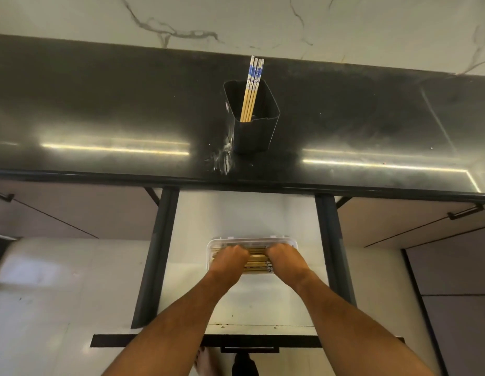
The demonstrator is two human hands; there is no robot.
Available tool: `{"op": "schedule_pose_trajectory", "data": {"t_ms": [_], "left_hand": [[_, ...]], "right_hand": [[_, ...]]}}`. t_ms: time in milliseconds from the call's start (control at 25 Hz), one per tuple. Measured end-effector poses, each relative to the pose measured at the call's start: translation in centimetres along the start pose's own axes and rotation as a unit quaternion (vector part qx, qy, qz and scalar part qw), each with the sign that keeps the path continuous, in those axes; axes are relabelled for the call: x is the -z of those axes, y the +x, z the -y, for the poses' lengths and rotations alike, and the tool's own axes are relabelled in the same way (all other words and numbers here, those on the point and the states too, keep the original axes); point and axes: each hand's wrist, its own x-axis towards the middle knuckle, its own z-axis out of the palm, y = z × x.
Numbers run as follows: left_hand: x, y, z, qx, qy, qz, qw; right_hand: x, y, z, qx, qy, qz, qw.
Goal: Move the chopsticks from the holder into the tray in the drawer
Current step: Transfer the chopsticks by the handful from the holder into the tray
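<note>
A black square holder point(253, 131) stands on the dark countertop point(100, 109), near its front edge. Several bamboo chopsticks with blue-and-white tops point(252, 88) lean in it. Below, an open drawer point(235, 213) with a white floor holds a clear plastic tray point(252, 241). Several chopsticks point(257, 257) lie sideways in that tray. My left hand point(230, 257) and my right hand point(283, 256) rest side by side on those chopsticks, fingers curled down over them. The fingertips are hidden, so the grip itself is not visible.
Dark drawer rails point(157, 253) run along both sides of the drawer, and its black front with a handle point(249, 348) is near me. Cabinet doors with black handles point(465, 211) flank it. A marble wall point(235, 20) rises behind the counter. My feet show on the tiled floor.
</note>
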Motion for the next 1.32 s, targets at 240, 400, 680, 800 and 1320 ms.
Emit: {"op": "schedule_pose_trajectory", "data": {"t_ms": [240,400,680,800,1320], "left_hand": [[-1.1,0.2,0.1,0.016,-0.011,-0.019,1.0],[-1.2,0.2,0.5,0.032,-0.017,-0.034,0.999],[-1.7,-0.2,0.3,0.078,-0.049,-0.057,0.994],[-1.8,-0.3,0.5,0.075,-0.075,-0.057,0.993],[-1.9,-1.1,-0.1,0.055,-0.041,-0.138,0.988]], "right_hand": [[-1.3,-0.6,-0.2,0.006,0.047,-0.035,0.998],[-1.2,-0.8,-0.6,0.01,0.087,-0.053,0.995],[-1.4,-0.5,-0.7,0.009,0.067,-0.051,0.996],[-1.7,0.0,-0.6,0.001,0.075,-0.042,0.996],[-1.4,-1.7,-0.1,-0.006,0.165,-0.114,0.98]]}}
